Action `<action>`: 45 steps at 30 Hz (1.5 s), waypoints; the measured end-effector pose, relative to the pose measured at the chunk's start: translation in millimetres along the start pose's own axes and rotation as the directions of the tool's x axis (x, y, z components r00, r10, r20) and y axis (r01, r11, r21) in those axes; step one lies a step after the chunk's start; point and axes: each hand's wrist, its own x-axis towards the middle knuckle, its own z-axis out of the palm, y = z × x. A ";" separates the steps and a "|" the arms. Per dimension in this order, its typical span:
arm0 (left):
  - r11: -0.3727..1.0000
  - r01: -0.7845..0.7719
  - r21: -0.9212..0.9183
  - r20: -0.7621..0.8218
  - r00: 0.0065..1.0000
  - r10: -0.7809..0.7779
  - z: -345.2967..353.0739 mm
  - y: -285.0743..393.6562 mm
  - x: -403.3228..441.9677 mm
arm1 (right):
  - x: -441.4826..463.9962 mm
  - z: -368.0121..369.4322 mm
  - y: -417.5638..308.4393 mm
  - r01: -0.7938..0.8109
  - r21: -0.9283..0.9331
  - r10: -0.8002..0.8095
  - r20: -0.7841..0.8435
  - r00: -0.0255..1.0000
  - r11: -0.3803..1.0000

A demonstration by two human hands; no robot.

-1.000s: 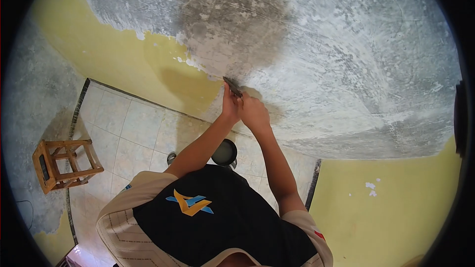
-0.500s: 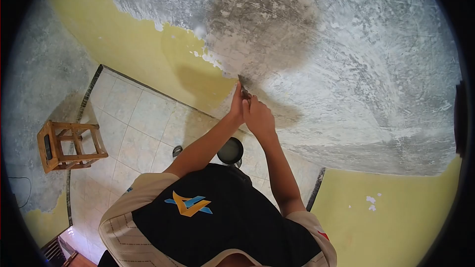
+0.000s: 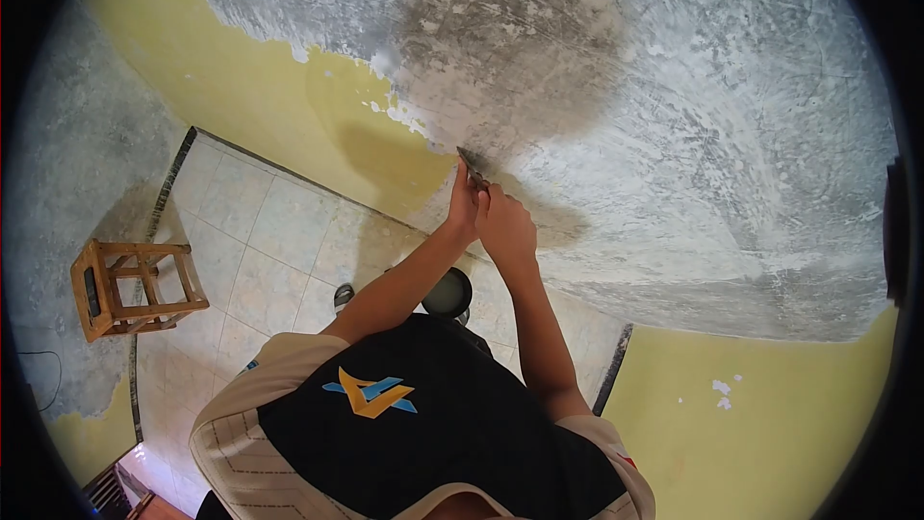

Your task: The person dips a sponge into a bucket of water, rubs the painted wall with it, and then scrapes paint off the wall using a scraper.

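Note:
A scraper [image 3: 471,162] with a thin dark blade points up at the wall, its tip by the ragged border where yellow paint [image 3: 380,169] meets bare grey plaster [image 3: 693,125]. My right hand [image 3: 506,226] is closed around its handle, which the fingers mostly hide. Close against it, my left hand [image 3: 463,204] is also closed on the scraper, one finger stretched along the blade. White flecks of chipped paint [image 3: 409,116] lie along the border just left of the blade.
A wooden stool [image 3: 140,289] stands at the left on the tiled floor [image 3: 260,231]. Below my forearms is a round dark container [image 3: 447,293], close to my feet. A dark baseboard [image 3: 298,178] runs along the wall's foot.
The scraper's blade has tilted a little to the left, and more of its face shows. Both hands keep their hold in nearly the same place. The view has shifted slightly.

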 end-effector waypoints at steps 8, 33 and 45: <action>0.997 -0.005 -0.073 0.052 0.999 0.008 2.5 -0.4 2.9 | 0.7 -14.9 -21.5 -0.069 -0.050 0.071 0.038 0.997 0.996; 0.995 0.071 -0.064 0.014 0.997 -0.071 9.7 0.7 -18.5 | 0.9 -8.1 15.2 0.028 0.042 -0.030 0.031 0.999 0.999; 0.960 0.055 -0.275 0.083 0.996 -0.034 -6.5 -4.3 -1.3 | 2.2 -11.8 -15.1 0.010 -0.058 -0.005 0.087 0.996 0.998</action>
